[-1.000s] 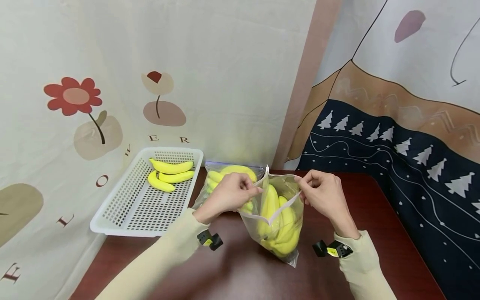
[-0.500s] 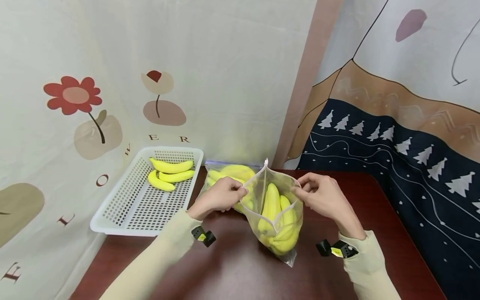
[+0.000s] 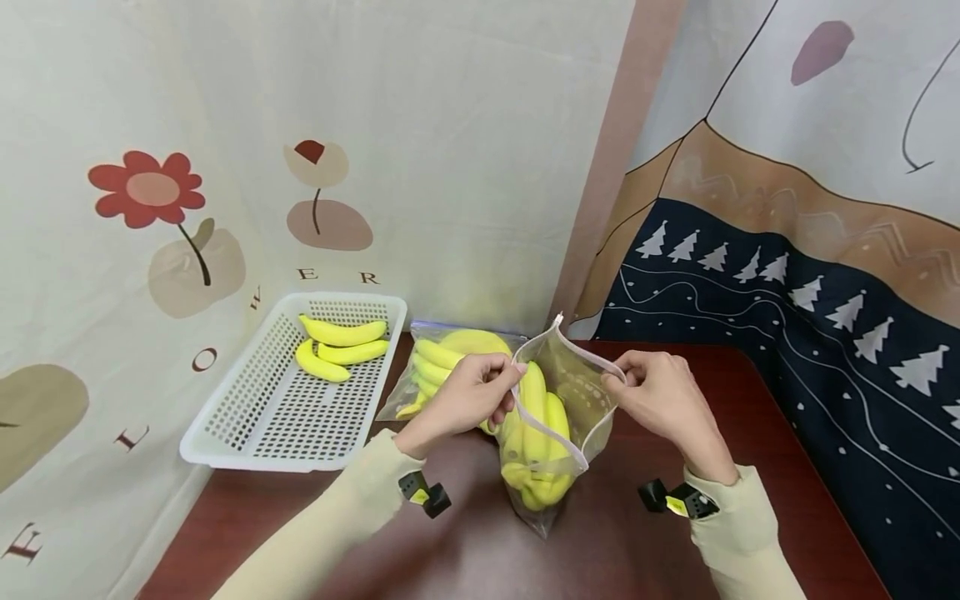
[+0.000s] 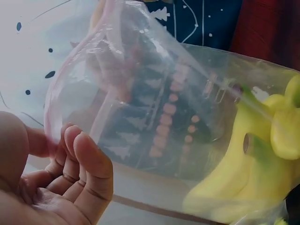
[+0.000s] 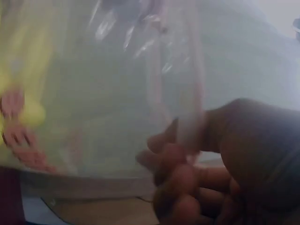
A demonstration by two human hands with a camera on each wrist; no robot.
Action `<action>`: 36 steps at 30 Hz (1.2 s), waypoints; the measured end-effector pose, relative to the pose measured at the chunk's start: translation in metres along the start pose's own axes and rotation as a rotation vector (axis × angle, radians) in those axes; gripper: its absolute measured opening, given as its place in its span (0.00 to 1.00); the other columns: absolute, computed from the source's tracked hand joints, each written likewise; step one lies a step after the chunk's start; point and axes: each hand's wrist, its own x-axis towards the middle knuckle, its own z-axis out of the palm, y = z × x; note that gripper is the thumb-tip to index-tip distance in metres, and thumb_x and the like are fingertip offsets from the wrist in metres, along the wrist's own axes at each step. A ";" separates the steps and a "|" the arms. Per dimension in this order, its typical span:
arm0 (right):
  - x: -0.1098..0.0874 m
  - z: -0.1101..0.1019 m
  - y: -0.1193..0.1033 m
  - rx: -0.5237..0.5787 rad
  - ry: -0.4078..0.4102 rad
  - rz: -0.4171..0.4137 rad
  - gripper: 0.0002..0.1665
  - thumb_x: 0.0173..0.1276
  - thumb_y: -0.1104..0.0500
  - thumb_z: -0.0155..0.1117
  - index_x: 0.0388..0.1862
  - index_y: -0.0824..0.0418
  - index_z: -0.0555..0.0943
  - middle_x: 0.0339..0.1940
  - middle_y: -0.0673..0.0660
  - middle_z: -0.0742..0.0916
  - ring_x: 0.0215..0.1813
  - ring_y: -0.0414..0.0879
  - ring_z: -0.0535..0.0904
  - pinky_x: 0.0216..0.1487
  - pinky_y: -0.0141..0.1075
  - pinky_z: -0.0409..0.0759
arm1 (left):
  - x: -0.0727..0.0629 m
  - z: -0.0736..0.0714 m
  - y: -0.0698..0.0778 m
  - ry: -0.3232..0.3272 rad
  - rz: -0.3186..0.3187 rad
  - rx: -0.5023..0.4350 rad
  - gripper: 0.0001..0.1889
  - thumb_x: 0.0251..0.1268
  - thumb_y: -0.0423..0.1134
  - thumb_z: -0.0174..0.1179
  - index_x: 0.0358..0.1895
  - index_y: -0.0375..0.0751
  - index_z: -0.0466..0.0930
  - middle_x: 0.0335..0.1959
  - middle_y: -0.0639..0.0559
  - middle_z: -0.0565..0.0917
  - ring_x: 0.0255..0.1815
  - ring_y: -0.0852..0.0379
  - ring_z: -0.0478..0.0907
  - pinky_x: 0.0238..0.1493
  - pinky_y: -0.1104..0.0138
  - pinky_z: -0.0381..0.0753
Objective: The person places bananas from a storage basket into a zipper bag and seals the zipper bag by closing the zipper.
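Left hand (image 3: 468, 392) and right hand (image 3: 660, 387) each hold the rim of a clear zip bag (image 3: 581, 375) in a narrow thumb-and-finger grip, left on the near-left edge, right on the right edge, mouth spread apart between them. The bag, with several yellow bananas (image 3: 533, 392) inside, is over the middle of the dark red tabletop (image 3: 600, 542); whether its base touches cannot be told. Behind the left hand lies a second banana-filled bag (image 3: 435, 327), and farther left a white perforated basket (image 3: 288, 417) contains three loose bananas (image 3: 343, 335).
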 end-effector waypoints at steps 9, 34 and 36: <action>-0.005 0.003 0.003 -0.076 0.119 -0.002 0.10 0.71 0.52 0.65 0.35 0.56 0.88 0.19 0.51 0.81 0.25 0.46 0.73 0.22 0.33 0.68 | -0.004 -0.006 -0.004 -0.079 0.019 0.031 0.21 0.80 0.48 0.54 0.28 0.38 0.76 0.18 0.51 0.78 0.14 0.58 0.73 0.17 0.66 0.79; -0.007 -0.002 0.016 0.080 0.041 0.049 0.10 0.72 0.53 0.66 0.41 0.59 0.86 0.27 0.58 0.89 0.23 0.46 0.82 0.25 0.35 0.82 | -0.009 -0.072 -0.033 0.086 0.021 0.159 0.16 0.80 0.49 0.55 0.40 0.40 0.82 0.30 0.44 0.85 0.34 0.38 0.84 0.30 0.54 0.88; -0.006 -0.002 0.016 0.083 0.039 0.048 0.10 0.72 0.53 0.66 0.41 0.59 0.86 0.28 0.58 0.89 0.23 0.45 0.82 0.25 0.35 0.82 | -0.008 -0.082 -0.038 0.116 0.032 0.193 0.15 0.80 0.48 0.55 0.42 0.40 0.82 0.33 0.42 0.86 0.39 0.38 0.85 0.34 0.54 0.89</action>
